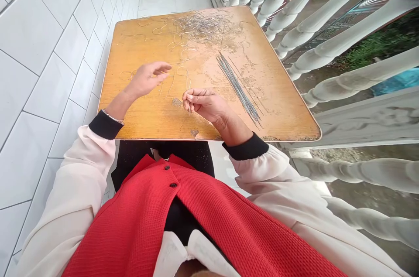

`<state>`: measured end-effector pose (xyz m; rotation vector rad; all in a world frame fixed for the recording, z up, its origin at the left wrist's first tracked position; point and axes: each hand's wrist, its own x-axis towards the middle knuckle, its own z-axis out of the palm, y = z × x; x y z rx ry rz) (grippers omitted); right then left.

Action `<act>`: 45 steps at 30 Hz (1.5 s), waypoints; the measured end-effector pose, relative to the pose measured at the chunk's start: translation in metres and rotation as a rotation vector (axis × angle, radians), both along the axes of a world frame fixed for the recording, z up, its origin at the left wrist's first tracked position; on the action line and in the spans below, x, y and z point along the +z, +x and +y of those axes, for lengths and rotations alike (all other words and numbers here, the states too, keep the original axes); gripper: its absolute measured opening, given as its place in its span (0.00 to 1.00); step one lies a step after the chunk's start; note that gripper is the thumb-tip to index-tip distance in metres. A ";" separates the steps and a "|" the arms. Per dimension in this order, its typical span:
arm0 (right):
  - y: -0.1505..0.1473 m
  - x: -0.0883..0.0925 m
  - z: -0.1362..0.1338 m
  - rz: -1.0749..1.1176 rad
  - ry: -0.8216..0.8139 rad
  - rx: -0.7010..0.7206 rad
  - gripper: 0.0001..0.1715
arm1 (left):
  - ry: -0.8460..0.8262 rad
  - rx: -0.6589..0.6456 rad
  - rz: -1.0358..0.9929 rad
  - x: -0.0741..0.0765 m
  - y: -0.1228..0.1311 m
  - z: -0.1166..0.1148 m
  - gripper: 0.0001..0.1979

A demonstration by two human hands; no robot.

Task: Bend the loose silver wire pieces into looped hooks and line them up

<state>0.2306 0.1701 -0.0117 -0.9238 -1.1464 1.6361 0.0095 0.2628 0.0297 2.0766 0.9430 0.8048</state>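
Note:
Between the thumb and fingers of my right hand (206, 104) is a short, thin piece of wire (190, 85), held upright near the table's front edge. My left hand (149, 78) hovers to the left of it, fingers stretched out and apart from the thumb, with nothing visible in them. Several short wire bits lie on the table just beyond my left fingertips. To the right of my right hand rests a bundle of straight grey wires (238, 91), lying slantwise. A tangled heap of thin wire (204, 24) is at the far side.
The wooden table (137, 126) has a worn, peeling top. Loose wire loops (126, 75) are scattered over its left and far parts. A white tiled wall (36, 72) runs along the left, and a white balustrade (304, 28) borders the right.

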 end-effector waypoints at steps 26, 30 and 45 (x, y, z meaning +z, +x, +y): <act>-0.002 0.023 0.003 -0.152 0.150 -0.148 0.21 | 0.287 0.006 0.461 0.026 0.024 -0.025 0.13; -0.013 0.032 0.003 -0.289 0.189 -0.201 0.18 | 0.303 0.050 0.497 0.021 0.024 -0.028 0.14; -0.022 0.019 0.012 -0.654 0.471 -0.583 0.12 | 0.289 0.127 0.212 -0.002 0.026 -0.031 0.09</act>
